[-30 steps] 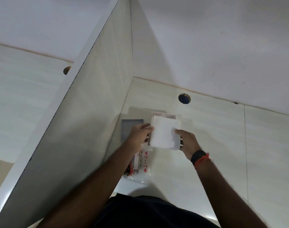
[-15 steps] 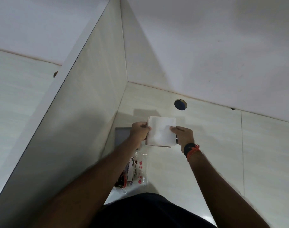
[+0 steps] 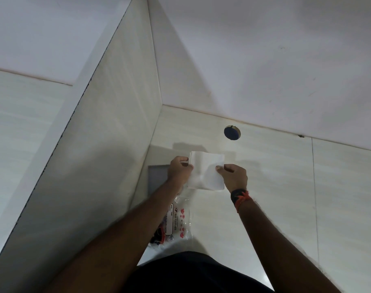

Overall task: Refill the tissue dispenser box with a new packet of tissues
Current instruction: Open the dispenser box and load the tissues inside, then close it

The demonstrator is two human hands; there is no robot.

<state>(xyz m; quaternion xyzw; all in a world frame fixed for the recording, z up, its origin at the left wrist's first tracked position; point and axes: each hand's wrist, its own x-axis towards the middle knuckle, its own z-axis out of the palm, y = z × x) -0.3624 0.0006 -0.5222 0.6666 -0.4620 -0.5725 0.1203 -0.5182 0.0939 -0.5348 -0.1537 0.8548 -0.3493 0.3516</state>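
A white stack of tissues (image 3: 206, 170) is held above the pale desk (image 3: 281, 187) between both hands. My left hand (image 3: 179, 170) grips its left edge and my right hand (image 3: 235, 177) grips its right edge, thumb on top. The stack hides whatever lies right under it, so the dispenser box cannot be made out. A clear, printed tissue wrapper (image 3: 176, 222) lies flat on the desk below my left forearm. A grey flat panel (image 3: 158, 178) rests beside the divider, left of my left hand.
A tall pale divider (image 3: 108, 132) walls off the left side of the desk. A white wall (image 3: 264, 60) closes the back. A round cable hole (image 3: 232, 133) sits in the desk behind the tissues. My dark clothing fills the bottom edge.
The tissue stack and both hands have shifted slightly away from me towards the wall; the box rim seen behind the stack a second ago is now covered.
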